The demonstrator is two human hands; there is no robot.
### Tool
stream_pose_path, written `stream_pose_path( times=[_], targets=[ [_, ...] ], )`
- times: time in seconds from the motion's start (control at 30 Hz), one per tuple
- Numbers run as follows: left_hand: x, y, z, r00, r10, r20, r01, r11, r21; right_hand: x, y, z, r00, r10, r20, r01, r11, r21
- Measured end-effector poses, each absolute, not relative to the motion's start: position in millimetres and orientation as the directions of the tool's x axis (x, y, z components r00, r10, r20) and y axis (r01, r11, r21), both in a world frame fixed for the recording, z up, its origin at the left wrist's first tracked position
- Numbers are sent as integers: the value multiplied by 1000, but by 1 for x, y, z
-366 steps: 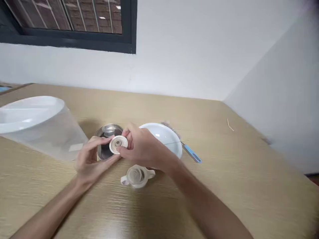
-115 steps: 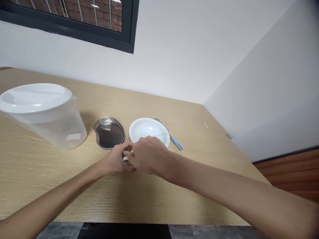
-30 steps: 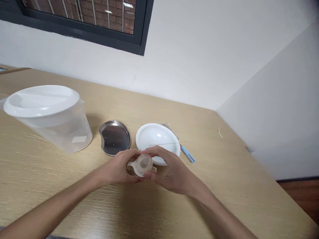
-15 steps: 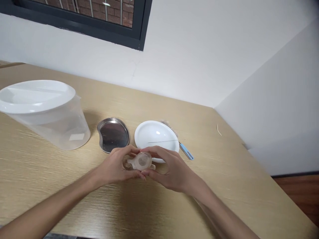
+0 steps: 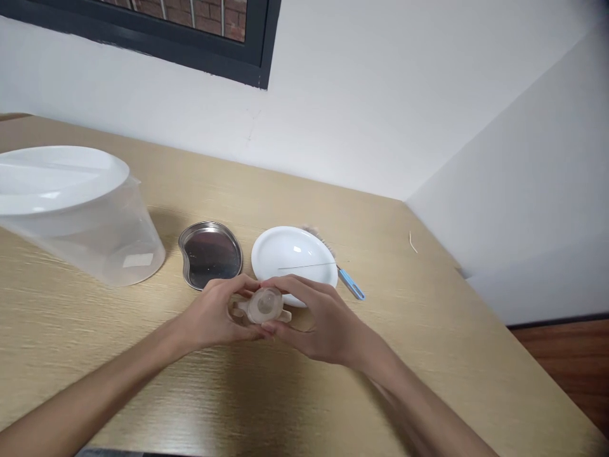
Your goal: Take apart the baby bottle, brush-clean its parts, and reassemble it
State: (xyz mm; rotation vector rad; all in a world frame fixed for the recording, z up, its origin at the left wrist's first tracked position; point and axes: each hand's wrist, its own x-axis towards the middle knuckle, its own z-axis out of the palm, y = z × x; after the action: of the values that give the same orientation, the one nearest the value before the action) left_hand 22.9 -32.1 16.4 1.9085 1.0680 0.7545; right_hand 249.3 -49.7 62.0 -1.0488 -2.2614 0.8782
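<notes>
Both hands hold a small translucent baby bottle-like cup (image 5: 265,306) with a round top and a handle on each side. Its top faces me, and its lower part is hidden. My left hand (image 5: 221,314) is closed around the left side, fingertips at the far and near edges. From the right, my right hand (image 5: 316,317) pinches the round top between thumb and fingers. Just beyond the hands lies a white oval bowl (image 5: 295,244). A brush with a blue handle (image 5: 351,284) rests there, its thin wire crossing the bowl.
A kidney-shaped steel tray (image 5: 212,254) lies left of the bowl. Farther left stands a big translucent bucket (image 5: 128,241) with a white lid (image 5: 61,178). A thin pale strip (image 5: 412,242) is on the wooden table (image 5: 428,355) at right. A wall (image 5: 342,114) rises behind.
The whole view has shifted slightly, so things sit a little farther left and higher. Both hands keep their grip on the cup, with barely any change in pose.
</notes>
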Motion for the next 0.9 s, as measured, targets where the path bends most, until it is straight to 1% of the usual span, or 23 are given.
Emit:
stream_pose_path(
  times=[0.23, 0.37, 0.6, 0.8, 0.9],
  targets=[
    [23, -34, 17, 456, 884, 106, 447, -330, 831, 250, -50, 61, -588, 791, 171, 477, 510, -716],
    [23, -34, 15, 456, 883, 115, 445, -338, 829, 250, -49, 64, -601, 785, 150, 484, 507, -714],
    [25, -31, 12, 451, 881, 144, 450, -364, 815, 249, -47, 64, -611, 776, 155, 485, 522, -702],
    [23, -33, 15, 475, 870, 132, 444, -366, 818, 249, -48, 57, -594, 784, 183, 459, 516, -723],
    [22, -31, 17, 518, 849, 102, 416, -354, 838, 250, -50, 51, -564, 800, 203, 453, 506, -734]
  ],
)
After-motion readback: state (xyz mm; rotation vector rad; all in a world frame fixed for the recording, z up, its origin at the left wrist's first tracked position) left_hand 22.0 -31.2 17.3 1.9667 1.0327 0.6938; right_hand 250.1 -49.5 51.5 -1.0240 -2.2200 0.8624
